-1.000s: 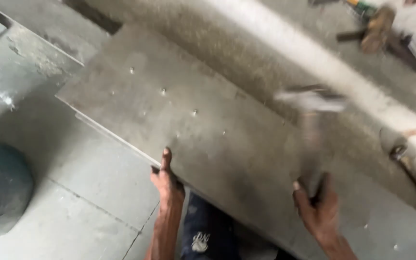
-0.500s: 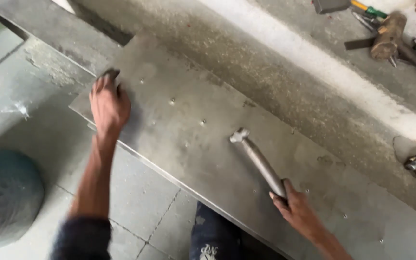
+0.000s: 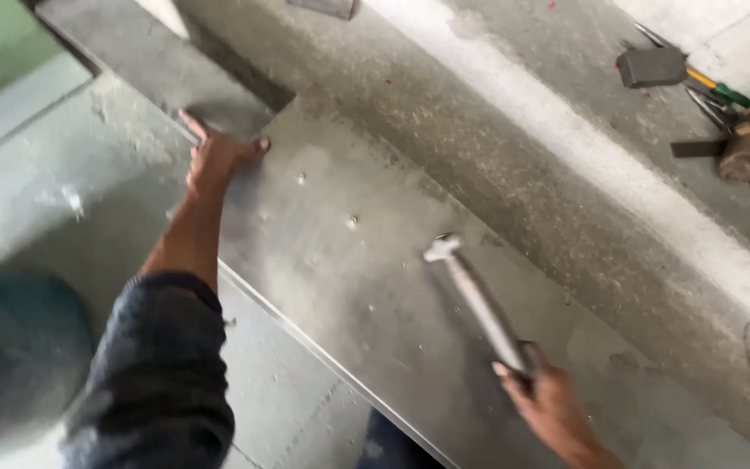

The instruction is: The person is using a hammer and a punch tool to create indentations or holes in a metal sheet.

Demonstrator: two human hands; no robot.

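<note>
I have the right hand (image 3: 557,408) closed around the lower end of a metal hammer (image 3: 476,300). Its shaft runs up and to the left from the grip, and the small head sits at the far end, poised just above the face of the large grey tile (image 3: 349,287); whether head and tile touch, I cannot tell.

The left hand (image 3: 214,156) lies flat, fingers spread, holding nothing, pressed on the far left corner of the tile where it meets the neighbouring tile (image 3: 132,69). The hammer head lies well to the right of that hand, with bare tile surface between them. The right hand is much the nearer to it.

The tile's long axis runs diagonally from upper left to lower right. Its near edge overhangs the lower paved floor (image 3: 62,200); its far edge lies against a strip of rough mortar bed (image 3: 514,148).

A dark rounded object (image 3: 10,347) stands at the lower left, apart from the tile. A cluster of hand tools (image 3: 713,104) lies at the upper right, well clear of both hands.
</note>
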